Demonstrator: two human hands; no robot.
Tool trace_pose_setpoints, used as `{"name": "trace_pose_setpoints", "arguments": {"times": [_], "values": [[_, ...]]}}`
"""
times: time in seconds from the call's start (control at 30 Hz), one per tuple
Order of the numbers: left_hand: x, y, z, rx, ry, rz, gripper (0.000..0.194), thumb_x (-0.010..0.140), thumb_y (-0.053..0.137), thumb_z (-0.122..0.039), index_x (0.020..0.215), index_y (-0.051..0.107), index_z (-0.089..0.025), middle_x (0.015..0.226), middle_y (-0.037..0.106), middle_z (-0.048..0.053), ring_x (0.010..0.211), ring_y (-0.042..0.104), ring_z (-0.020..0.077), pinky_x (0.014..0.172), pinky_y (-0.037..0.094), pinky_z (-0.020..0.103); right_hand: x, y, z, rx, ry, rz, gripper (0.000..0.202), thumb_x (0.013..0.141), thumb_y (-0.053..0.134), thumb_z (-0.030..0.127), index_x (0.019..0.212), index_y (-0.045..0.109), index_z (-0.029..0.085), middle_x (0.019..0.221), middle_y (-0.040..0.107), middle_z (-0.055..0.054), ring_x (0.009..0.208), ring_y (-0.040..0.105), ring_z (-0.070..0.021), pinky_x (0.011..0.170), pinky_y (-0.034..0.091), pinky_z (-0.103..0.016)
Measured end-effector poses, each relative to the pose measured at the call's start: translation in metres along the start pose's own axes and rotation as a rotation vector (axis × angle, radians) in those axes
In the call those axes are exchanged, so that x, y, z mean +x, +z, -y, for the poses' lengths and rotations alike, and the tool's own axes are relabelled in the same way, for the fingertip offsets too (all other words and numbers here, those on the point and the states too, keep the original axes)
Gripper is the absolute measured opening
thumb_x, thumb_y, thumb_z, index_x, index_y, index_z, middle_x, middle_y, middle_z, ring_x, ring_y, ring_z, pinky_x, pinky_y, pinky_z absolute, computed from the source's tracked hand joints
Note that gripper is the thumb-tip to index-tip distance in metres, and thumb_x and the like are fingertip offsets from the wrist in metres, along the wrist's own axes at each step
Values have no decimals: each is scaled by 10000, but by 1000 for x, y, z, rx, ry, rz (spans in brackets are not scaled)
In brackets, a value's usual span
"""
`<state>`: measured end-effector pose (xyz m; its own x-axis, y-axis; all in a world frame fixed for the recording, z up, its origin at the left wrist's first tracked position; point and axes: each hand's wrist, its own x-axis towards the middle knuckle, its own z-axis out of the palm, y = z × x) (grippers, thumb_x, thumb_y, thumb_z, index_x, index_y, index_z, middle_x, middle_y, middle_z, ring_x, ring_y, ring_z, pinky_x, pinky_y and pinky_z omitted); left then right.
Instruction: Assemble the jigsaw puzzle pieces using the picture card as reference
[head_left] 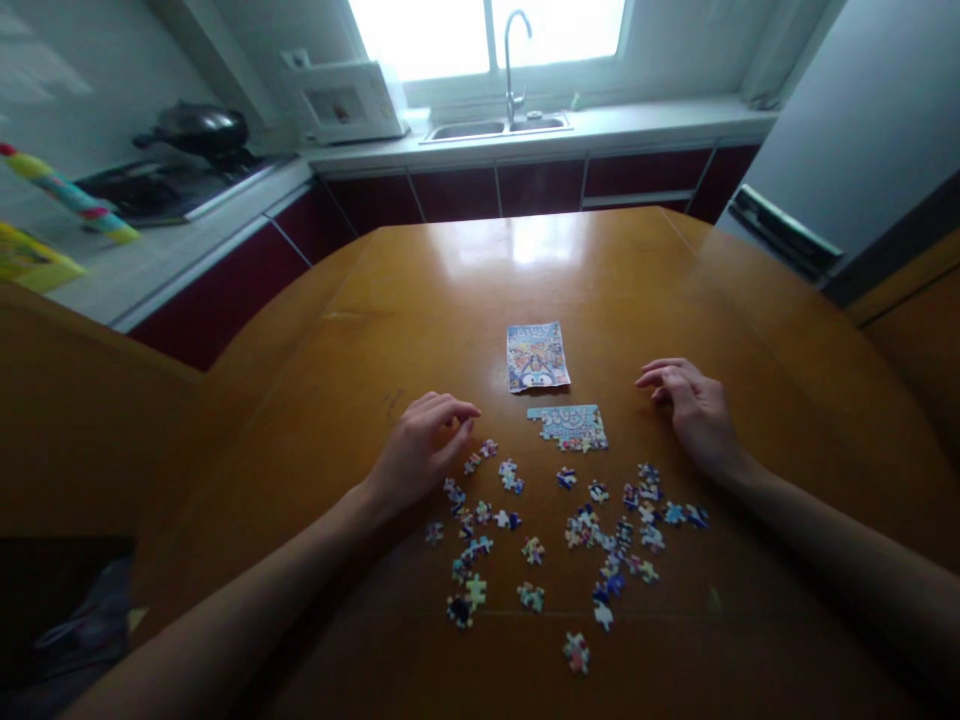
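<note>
My left hand rests on the wooden table, fingers loosely curved and apart, holding nothing; loose puzzle pieces lie beside and below it. On the right, my right hand lies on the table with relaxed, slightly bent fingers and nothing in them. Between the hands sits a joined section of puzzle with a straight top edge and a ragged left side. Just beyond it is a picture sheet with a penguin-like figure. More loose pieces are scattered nearer my right forearm.
The wooden table has rounded far corners. Past it stand a counter with a sink, a microwave, and a pan on a stove at the left. A grey fridge is at the right.
</note>
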<state>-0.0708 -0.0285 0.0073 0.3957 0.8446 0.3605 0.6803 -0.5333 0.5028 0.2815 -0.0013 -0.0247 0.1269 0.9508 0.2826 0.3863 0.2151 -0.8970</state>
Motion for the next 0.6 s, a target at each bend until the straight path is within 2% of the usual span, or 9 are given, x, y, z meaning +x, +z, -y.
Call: {"name": "trace_pose_setpoints", "arguments": {"times": [0.13, 0.27, 0.4, 0.6], "values": [[-3, -1, -6, -8, 27, 23, 113, 943, 558, -210, 964, 667, -186, 877, 679, 43, 831, 603, 172, 768, 488, 330, 2, -1, -3, -1, -1, -2, 363, 942, 438, 353, 744, 706, 210, 1043, 662, -84, 746, 584, -179, 665, 487, -350], [-3, -1, -4, -17, 39, 21, 119, 948, 561, -224, 954, 676, -192, 879, 681, 46, 838, 606, 174, 786, 488, 339, 2, -1, -4, -5, -5, -3, 349, 935, 441, 335, 746, 707, 210, 1037, 666, -82, 717, 576, -171, 652, 481, -345], [-3, 0, -5, 4, 65, 69, 132, 956, 562, -240, 956, 684, -191, 886, 689, 46, 845, 602, 174, 805, 478, 340, 2, -1, -4, 9, -3, -6, 331, 927, 451, 321, 751, 709, 211, 1026, 673, -78, 692, 575, -166, 637, 472, -340], [-4, -4, -8, 251, 167, 116, 162, 970, 558, -280, 935, 696, -202, 886, 694, 37, 852, 580, 178, 797, 424, 331, 3, -1, -7, 13, 3, -21, 320, 921, 462, 327, 738, 706, 229, 1016, 686, -68, 683, 581, -170, 636, 465, -340]]}}
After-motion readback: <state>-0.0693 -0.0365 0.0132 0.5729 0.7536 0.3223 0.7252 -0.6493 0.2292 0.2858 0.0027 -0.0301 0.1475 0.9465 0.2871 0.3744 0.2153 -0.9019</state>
